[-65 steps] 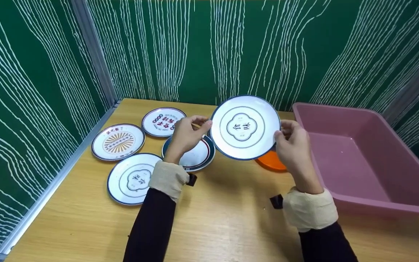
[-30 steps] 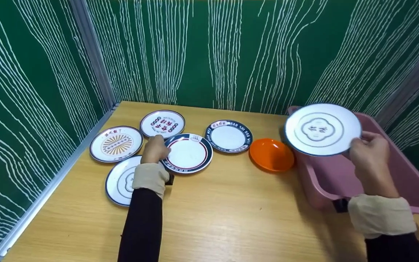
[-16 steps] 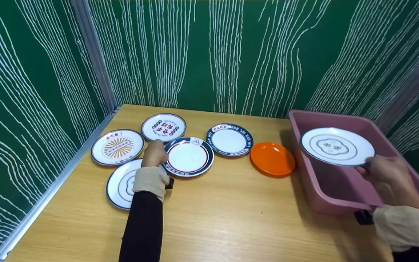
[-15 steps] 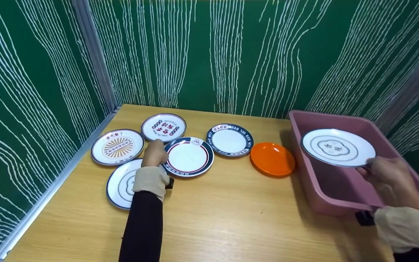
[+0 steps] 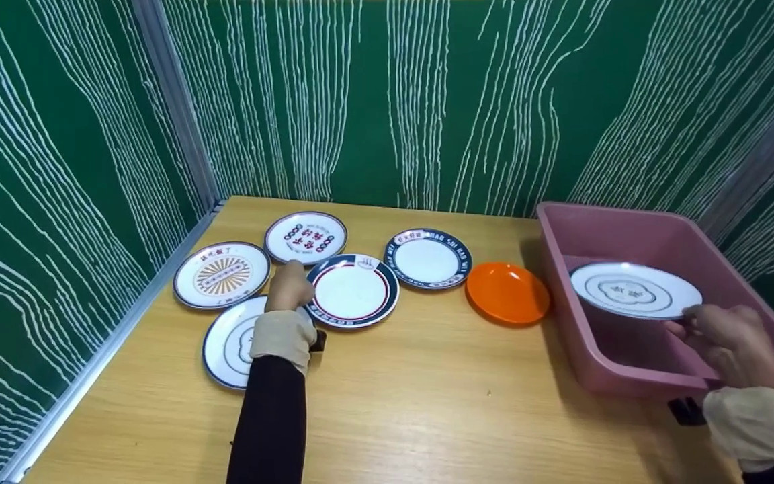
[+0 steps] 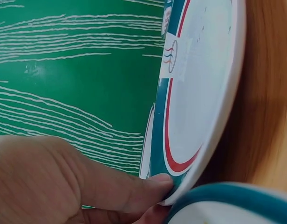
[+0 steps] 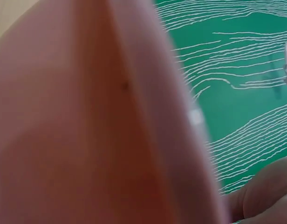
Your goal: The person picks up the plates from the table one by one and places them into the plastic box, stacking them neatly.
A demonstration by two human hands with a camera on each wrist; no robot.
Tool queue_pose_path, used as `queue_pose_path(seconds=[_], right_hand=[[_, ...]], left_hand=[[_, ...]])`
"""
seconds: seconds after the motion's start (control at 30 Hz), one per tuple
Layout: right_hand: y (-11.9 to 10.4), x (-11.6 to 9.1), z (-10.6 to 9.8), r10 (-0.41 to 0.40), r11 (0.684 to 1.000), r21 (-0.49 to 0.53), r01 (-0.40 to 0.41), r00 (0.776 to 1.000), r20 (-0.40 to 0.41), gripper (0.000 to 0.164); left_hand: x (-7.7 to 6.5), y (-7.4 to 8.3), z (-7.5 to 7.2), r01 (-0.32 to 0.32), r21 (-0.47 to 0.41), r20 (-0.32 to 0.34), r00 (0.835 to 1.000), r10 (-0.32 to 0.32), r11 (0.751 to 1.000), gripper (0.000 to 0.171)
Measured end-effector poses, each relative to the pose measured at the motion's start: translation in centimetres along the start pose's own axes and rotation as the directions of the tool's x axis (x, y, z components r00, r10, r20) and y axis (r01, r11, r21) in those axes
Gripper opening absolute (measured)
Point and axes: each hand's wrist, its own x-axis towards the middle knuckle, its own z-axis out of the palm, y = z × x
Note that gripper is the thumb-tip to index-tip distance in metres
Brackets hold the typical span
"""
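Note:
My right hand (image 5: 729, 336) pinches the near right rim of a white plate (image 5: 635, 289) with a blue edge and a flower-shaped mark. That plate hangs slightly tilted within the pink plastic tub (image 5: 595, 349). In the right wrist view the tub's wall (image 7: 148, 116) blocks most of the scene, and only part of the hand (image 7: 269, 196) shows. My left hand (image 5: 289, 286) pinches the left rim of a white plate (image 5: 352, 292) with a dark blue band and red ring. The left wrist view shows the thumb (image 6: 160, 183) on top of this rim.
An orange plate (image 5: 508, 294) lies beside the tub. Behind the left hand's plate are a blue-banded plate (image 5: 428, 259) and a red-lettered plate (image 5: 306, 238). At left sit a sunburst plate (image 5: 222, 275) and a blue-rimmed plate (image 5: 226, 346). Green panels (image 5: 387, 101) enclose the table.
Both hands held the flower-marked plate up; the left let go and took the banded plate's rim. The right carried its plate rightward and lowered it into the tub.

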Motion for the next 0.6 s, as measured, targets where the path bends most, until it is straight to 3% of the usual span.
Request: queue_pose_path(seconds=[0.13, 0.23, 0.4, 0.6], right_hand=[[0.7, 0.4, -0.3, 0.040, 0.999, -0.029, -0.040, 0.999, 0.007, 0.027], [1.4, 0.8, -0.5, 0.056, 0.998, -0.040, -0.054, 0.998, 0.042, 0.028], [1.9, 1.2, -0.6, 0.051, 0.999, 0.005, -0.052, 0.994, 0.097, 0.026], [1.7, 1.5, -0.6, 0.087, 0.989, 0.103, -0.106, 0.982, 0.166, 0.025]], left_hand=[[-0.1, 0.1, 0.1, -0.009, -0.014, 0.007, 1.000, 0.009, 1.000, 0.041], [-0.1, 0.1, 0.1, -0.014, -0.008, 0.007, 1.000, 0.014, 1.000, 0.040], [-0.1, 0.2, -0.1, -0.023, -0.017, -0.001, 1.000, 0.023, 1.000, 0.036], [-0.2, 0.2, -0.5, -0.046, -0.039, -0.036, 0.998, 0.044, 0.998, 0.036]])
